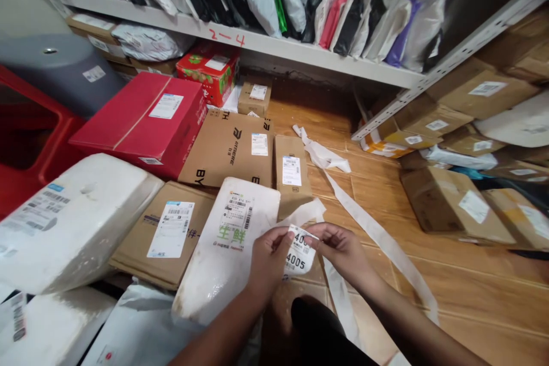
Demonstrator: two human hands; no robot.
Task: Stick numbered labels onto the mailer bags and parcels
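Note:
Between my two hands is a white label printed with "4005" and a small code. My left hand pinches its left edge between thumb and fingers. At the upper right corner, my right hand grips it the same way. Just left of and below my hands lies a white foam box with a printed shipping label and green characters. A long pale strip of backing paper trails over the floor behind and beside my right hand. Part of the label is covered by my fingers.
Cardboard boxes, a red box and another foam box crowd the left side. A white shelf marked "2-4" holds upright bagged parcels. More cartons are stacked at right on the wood-look floor. A red stool stands far left.

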